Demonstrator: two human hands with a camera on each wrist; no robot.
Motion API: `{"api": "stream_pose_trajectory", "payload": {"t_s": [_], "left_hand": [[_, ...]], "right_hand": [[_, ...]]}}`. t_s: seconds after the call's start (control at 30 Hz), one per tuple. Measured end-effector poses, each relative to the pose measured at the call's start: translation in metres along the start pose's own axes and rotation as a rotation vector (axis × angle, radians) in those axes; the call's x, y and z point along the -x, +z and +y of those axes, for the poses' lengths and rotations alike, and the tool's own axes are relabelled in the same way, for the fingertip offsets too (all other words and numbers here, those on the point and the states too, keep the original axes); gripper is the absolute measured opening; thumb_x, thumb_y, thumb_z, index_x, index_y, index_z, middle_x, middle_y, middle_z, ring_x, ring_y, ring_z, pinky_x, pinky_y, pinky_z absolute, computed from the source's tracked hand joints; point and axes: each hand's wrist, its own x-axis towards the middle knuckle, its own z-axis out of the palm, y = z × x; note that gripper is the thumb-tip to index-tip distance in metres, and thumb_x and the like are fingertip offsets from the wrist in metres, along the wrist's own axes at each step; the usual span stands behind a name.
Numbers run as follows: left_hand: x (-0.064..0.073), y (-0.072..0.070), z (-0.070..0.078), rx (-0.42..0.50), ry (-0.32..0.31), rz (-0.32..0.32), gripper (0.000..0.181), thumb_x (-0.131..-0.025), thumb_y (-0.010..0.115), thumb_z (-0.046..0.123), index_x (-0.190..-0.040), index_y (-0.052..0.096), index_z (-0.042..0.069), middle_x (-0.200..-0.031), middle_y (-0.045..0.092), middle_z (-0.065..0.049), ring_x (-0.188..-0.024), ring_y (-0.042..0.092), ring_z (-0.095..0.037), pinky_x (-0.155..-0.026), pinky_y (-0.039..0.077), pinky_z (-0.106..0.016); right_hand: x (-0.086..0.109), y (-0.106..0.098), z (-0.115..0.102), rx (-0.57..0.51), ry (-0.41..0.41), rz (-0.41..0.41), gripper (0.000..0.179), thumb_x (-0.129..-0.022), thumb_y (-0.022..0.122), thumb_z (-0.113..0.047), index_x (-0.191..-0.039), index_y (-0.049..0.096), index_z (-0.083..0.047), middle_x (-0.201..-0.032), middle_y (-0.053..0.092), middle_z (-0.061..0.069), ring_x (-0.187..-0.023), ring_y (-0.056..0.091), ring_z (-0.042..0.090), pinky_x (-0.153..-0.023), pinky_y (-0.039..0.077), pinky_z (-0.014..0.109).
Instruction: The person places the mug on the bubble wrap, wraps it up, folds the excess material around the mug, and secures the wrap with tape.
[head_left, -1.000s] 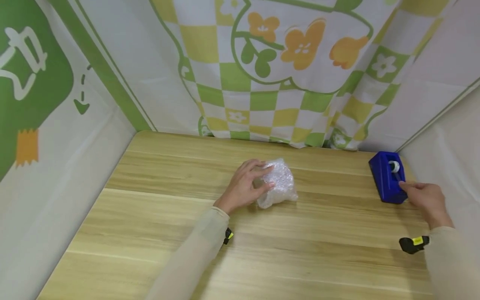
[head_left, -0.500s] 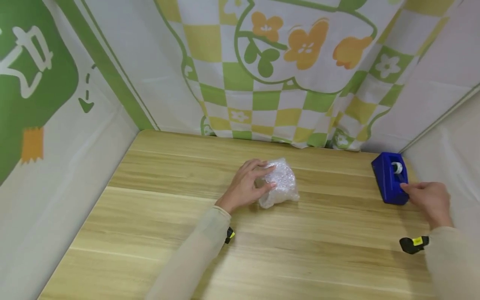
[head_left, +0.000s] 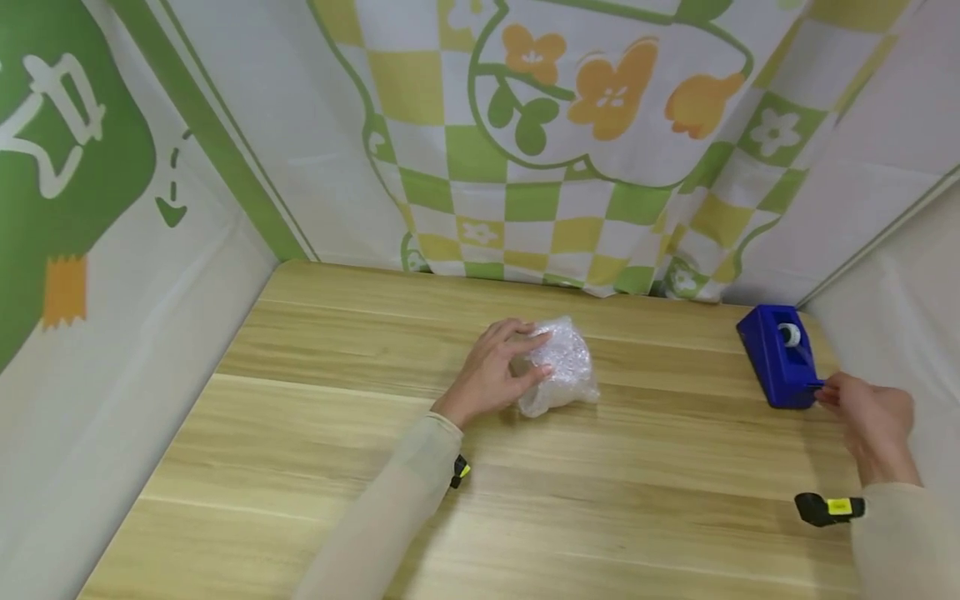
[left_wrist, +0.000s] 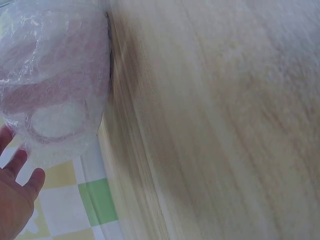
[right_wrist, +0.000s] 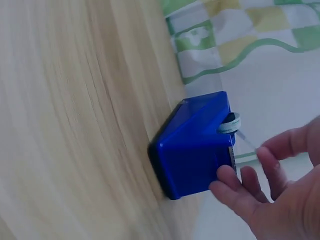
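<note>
Tape strip (right_wrist: 247,140) from blue dispenser (right_wrist: 192,155), right hand (right_wrist: 285,192) pinching it, clear only in right-wrist view, left hand (head_left: 497,363) spread on bubble-wrap bundle (head_left: 567,367), pinkish patches only in left-wrist view.

checked curtain (head_left: 577,179) behind wooden table (head_left: 600,467)

I work in a booth-like enclosure: a checked floral curtain (head_left: 510,196) lines the far edge of the wood-grain desk (head_left: 300,450); pale panels (head_left: 180,308) flank its left edge.
</note>
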Motion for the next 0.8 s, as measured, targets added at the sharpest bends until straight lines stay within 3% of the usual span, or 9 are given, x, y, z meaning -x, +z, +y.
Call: {"api": "stream_pose_trajectory", "payload": {"t_s": [0.07, 0.17, 0.4, 0.63, 0.8], "left_hand": [[0.000, 0.000, 0.000, -0.002, -0.006, 0.000, 0.053, -0.097, 0.067, 0.044, -0.143, 0.060, 0.019, -0.148, 0.052, -0.007, -0.142, 0.037, -0.026, -0.119, 0.028, -0.047], [0.000, 0.000, 0.000, -0.007, -0.011, -0.003, 0.053, -0.096, 0.067, 0.044, -0.143, 0.060, 0.019, -0.148, 0.052, -0.007, -0.142, 0.037, -0.026, -0.119, 0.029, -0.047], [0.000, 0.000, 0.001, 0.001, -0.006, 0.001, 0.053, -0.097, 0.067, 0.044, -0.143, 0.060, 0.019, -0.147, 0.052, -0.008, -0.141, 0.038, -0.026, -0.118, 0.029, -0.048], [0.002, 0.001, 0.001, 0.015, -0.010, 0.007, 0.052, -0.097, 0.068, 0.042, -0.142, 0.060, 0.018, -0.148, 0.053, -0.007, -0.141, 0.037, -0.026, -0.118, 0.029, -0.048], [0.002, 0.001, 0.001, 0.022, -0.017, 0.008, 0.053, -0.097, 0.068, 0.043, -0.143, 0.060, 0.019, -0.149, 0.052, -0.007, -0.143, 0.036, -0.026, -0.119, 0.028, -0.049]], "right_hand": [[0.002, -0.002, 0.005, -0.279, 0.031, -0.015, 0.021, -0.095, 0.052, 0.004, -0.078, 0.062, -0.002, -0.069, 0.063, 0.004, -0.061, 0.070, 0.015, -0.063, 0.060, 0.024], [0.005, -0.008, 0.014, -0.515, 0.089, -0.078, 0.023, -0.097, 0.053, 0.005, -0.078, 0.063, 0.000, -0.073, 0.064, 0.011, -0.068, 0.073, 0.022, -0.067, 0.062, 0.032], [0.008, -0.007, 0.024, -0.626, 0.141, -0.121, 0.020, -0.099, 0.056, 0.002, -0.082, 0.067, 0.000, -0.077, 0.071, 0.015, -0.074, 0.075, 0.026, -0.071, 0.062, 0.038], [0.015, -0.006, 0.026, -0.867, 0.225, -0.205, 0.017, -0.101, 0.050, 0.005, -0.090, 0.063, 0.006, -0.085, 0.068, 0.024, -0.086, 0.074, 0.035, -0.083, 0.060, 0.047], [0.016, -0.005, 0.027, -0.841, 0.207, -0.228, 0.017, -0.102, 0.050, 0.003, -0.091, 0.063, 0.005, -0.085, 0.070, 0.023, -0.085, 0.074, 0.036, -0.081, 0.060, 0.045]]}}
